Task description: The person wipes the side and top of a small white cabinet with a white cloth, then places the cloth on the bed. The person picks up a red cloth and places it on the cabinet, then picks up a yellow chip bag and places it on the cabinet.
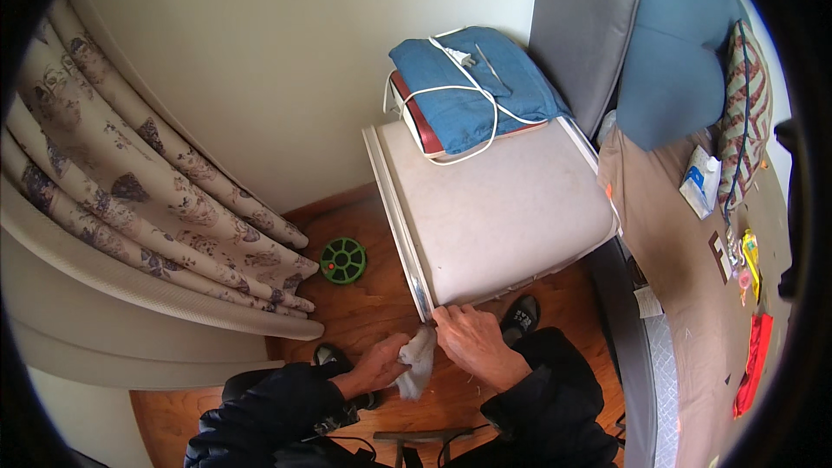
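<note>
Crumpled grey-white cloth (419,362), soft and limp, hangs at the near left corner of a cream, smooth-topped stand (511,217) with pale, glossy side rails. The left hand (378,367) is closed around its upper part; the right hand (475,342) curls its fingers at that corner, though whether they pinch rail or cloth I cannot tell. Folded blue fabric (472,100), looped by a white plug cable (464,59), fills the stand's far end. Beyond its left edge, a round green spoked disc (343,261) lies on the wood floor (373,225) beside flower-printed curtains (165,182).

Two hands (474,341), one pale rag (417,366), one carton (700,182).
</note>
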`<control>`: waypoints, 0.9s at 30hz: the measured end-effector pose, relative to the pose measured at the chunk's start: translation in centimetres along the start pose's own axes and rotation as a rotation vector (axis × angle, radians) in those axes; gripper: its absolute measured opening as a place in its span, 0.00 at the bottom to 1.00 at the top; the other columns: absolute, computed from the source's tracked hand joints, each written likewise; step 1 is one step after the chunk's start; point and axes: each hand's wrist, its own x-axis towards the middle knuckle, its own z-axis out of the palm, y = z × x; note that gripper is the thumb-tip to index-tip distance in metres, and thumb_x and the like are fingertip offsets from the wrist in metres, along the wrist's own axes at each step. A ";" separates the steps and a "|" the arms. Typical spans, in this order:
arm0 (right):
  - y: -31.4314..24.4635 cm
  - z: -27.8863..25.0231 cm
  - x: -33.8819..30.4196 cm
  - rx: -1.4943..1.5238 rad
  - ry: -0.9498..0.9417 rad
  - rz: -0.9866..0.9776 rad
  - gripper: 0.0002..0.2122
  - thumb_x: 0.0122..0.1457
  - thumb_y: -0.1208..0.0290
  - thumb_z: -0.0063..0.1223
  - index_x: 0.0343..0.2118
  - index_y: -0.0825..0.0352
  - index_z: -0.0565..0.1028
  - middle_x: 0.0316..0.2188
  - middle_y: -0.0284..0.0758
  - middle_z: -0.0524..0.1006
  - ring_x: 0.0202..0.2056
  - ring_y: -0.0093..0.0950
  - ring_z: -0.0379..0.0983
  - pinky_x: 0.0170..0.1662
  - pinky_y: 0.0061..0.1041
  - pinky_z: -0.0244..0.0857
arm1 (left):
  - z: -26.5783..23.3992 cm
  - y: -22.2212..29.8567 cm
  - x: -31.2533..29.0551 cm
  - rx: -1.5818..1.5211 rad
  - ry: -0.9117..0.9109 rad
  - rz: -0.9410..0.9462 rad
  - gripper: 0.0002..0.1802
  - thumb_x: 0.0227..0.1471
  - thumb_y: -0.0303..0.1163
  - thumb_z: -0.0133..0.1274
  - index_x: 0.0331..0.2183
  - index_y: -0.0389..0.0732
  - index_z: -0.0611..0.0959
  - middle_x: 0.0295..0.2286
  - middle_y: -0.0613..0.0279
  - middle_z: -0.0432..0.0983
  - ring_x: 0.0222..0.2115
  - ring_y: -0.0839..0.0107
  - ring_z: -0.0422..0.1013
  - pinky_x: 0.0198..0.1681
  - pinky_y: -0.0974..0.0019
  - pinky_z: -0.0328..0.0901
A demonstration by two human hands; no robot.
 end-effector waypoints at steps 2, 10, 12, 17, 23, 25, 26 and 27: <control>0.1 0.0 -0.2 0.007 0.004 -0.010 0.05 0.55 0.76 0.58 0.32 0.65 0.73 0.25 0.39 0.78 0.29 0.37 0.80 0.28 0.34 0.76 | -0.7 -1.4 -0.2 0.027 -0.114 -0.266 0.26 0.51 0.22 0.60 0.53 0.40 0.77 0.43 0.47 0.77 0.46 0.51 0.76 0.49 0.57 0.70; 0.4 1.6 -0.3 -0.014 -0.014 0.030 0.09 0.55 0.75 0.59 0.39 0.66 0.75 0.24 0.36 0.75 0.29 0.37 0.76 0.28 0.37 0.73 | -13.6 0.1 10.4 -0.323 0.443 0.058 0.27 0.58 0.21 0.54 0.59 0.32 0.71 0.51 0.58 0.75 0.52 0.66 0.70 0.58 0.62 0.65; 0.3 1.6 -0.3 -0.021 -0.002 0.021 0.09 0.53 0.77 0.58 0.38 0.65 0.75 0.24 0.36 0.75 0.29 0.37 0.76 0.28 0.36 0.73 | -16.4 1.1 14.3 -0.321 0.574 0.118 0.26 0.58 0.21 0.53 0.58 0.31 0.71 0.48 0.57 0.75 0.48 0.68 0.69 0.55 0.65 0.65; 0.2 0.3 0.1 0.009 -0.037 0.030 0.08 0.52 0.79 0.55 0.36 0.64 0.73 0.26 0.36 0.74 0.31 0.36 0.76 0.29 0.34 0.73 | -19.7 1.7 22.5 -0.309 0.800 0.274 0.21 0.59 0.24 0.52 0.54 0.29 0.73 0.44 0.56 0.74 0.44 0.69 0.67 0.52 0.67 0.64; 0.0 -0.5 0.5 0.025 -0.084 0.036 0.06 0.53 0.77 0.56 0.33 0.64 0.72 0.27 0.36 0.73 0.32 0.34 0.75 0.29 0.32 0.72 | -19.3 1.4 28.1 -0.208 0.847 0.199 0.20 0.56 0.20 0.54 0.51 0.31 0.75 0.41 0.57 0.77 0.41 0.69 0.70 0.50 0.65 0.66; -0.1 -0.6 0.6 0.016 -0.112 0.049 0.05 0.54 0.77 0.56 0.33 0.64 0.71 0.27 0.36 0.73 0.32 0.34 0.75 0.29 0.32 0.71 | -18.9 1.4 29.1 -0.213 0.837 0.089 0.21 0.54 0.18 0.55 0.51 0.33 0.76 0.41 0.58 0.79 0.41 0.68 0.72 0.49 0.65 0.67; 0.0 -0.6 0.5 -0.001 -0.120 0.038 0.05 0.54 0.76 0.56 0.32 0.64 0.71 0.27 0.36 0.73 0.32 0.34 0.75 0.29 0.32 0.71 | -18.7 1.3 29.3 -0.281 0.835 0.116 0.21 0.53 0.18 0.55 0.51 0.33 0.76 0.41 0.58 0.79 0.41 0.68 0.72 0.49 0.65 0.67; 0.0 -0.7 0.5 -0.017 -0.128 0.027 0.05 0.54 0.76 0.56 0.32 0.64 0.71 0.27 0.36 0.73 0.32 0.34 0.75 0.29 0.32 0.71 | -18.7 1.3 29.3 -0.350 0.836 0.122 0.21 0.53 0.18 0.55 0.51 0.33 0.76 0.41 0.57 0.80 0.41 0.67 0.73 0.49 0.65 0.67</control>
